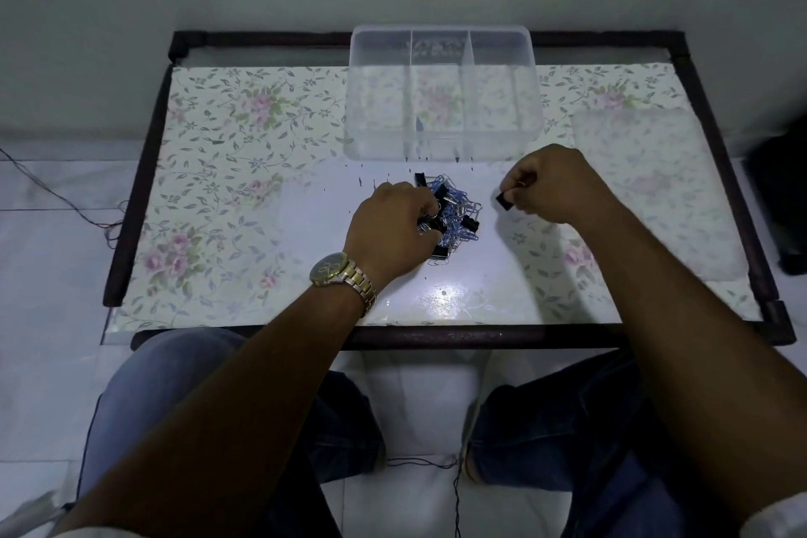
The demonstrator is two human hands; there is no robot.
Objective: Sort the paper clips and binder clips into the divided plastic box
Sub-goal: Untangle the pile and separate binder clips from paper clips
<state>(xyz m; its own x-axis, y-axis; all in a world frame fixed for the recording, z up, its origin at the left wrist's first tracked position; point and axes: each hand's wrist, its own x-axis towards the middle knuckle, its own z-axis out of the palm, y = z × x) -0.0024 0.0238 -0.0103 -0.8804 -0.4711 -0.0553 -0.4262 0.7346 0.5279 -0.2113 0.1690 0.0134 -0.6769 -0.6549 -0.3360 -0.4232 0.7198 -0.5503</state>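
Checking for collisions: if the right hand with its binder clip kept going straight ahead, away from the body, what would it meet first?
Probably the near wall of the divided plastic box; depth is unclear.

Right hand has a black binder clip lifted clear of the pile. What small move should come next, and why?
Probably carry the binder clip forward and drop it into one section of the clear box. The right hand already pinches it apart from the pile, the box sits open just beyond, and the left hand is busy in the pile.
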